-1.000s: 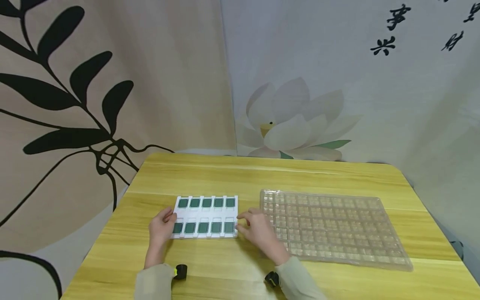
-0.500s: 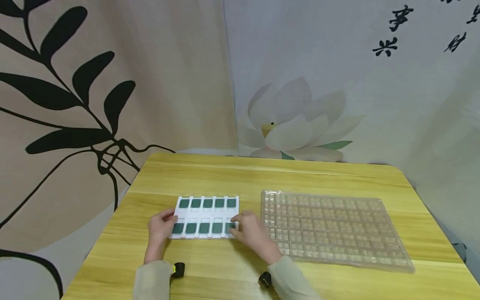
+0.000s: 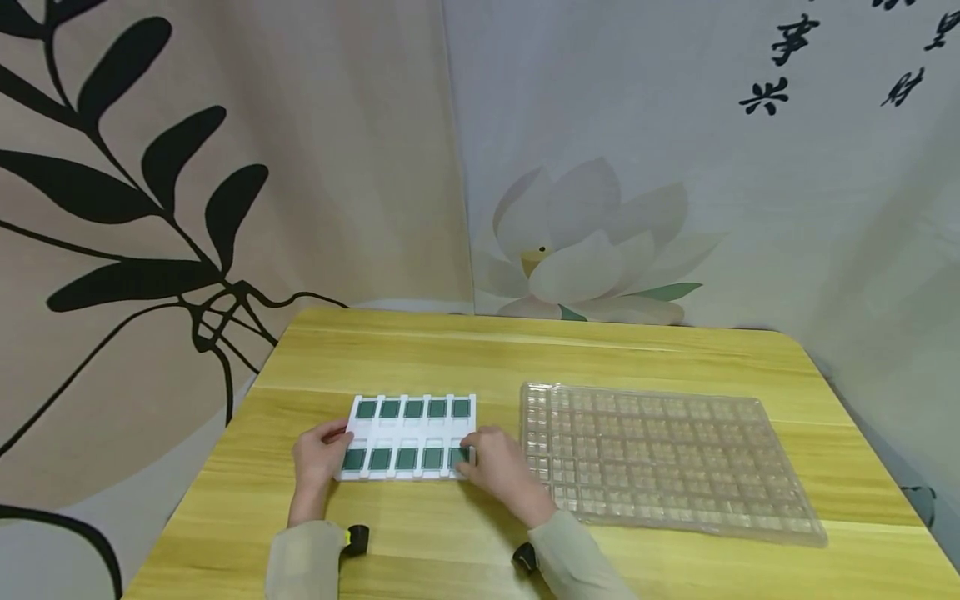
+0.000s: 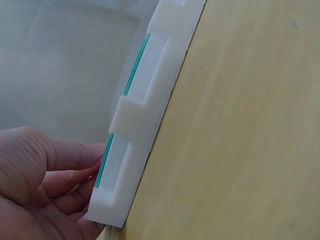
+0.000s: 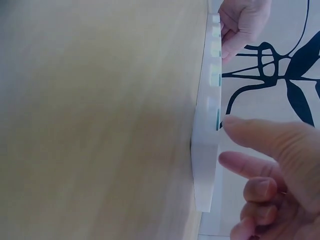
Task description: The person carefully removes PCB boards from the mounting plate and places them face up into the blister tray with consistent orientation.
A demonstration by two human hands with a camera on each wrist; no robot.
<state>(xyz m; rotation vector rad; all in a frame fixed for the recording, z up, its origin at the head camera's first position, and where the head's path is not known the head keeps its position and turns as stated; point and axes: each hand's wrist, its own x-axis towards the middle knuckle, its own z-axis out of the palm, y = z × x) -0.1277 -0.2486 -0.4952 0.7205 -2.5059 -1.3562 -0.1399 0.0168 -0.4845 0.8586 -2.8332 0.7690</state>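
Right hand (image 3: 501, 467) covers the white foam tray's (image 3: 408, 434) right near corner, so the green chip (image 3: 459, 456) under its fingertips is mostly hidden; cannot tell if it's pinched or just touched. Both wrist views are edge-on, so the tray pockets are barely readable there. Forearms cut off at the bottom of the head view. Surface: yellow wood-grain table (image 3: 525, 350), with printed backdrops behind, black leaves at 10 o'clock, a lotus at 12. The clear blister tray (image 3: 667, 458) sits at 3 o'clock from the foam tray, just beside it, not touching. The foam tray lies flat left of centre, two rows of five green chips. Left hand (image 3: 321, 454) rests at the tray's 9 o'clock edge, fingers loosely bent, tips touching the foam. Right hand's fingers extended, slightly spread, thumb out.
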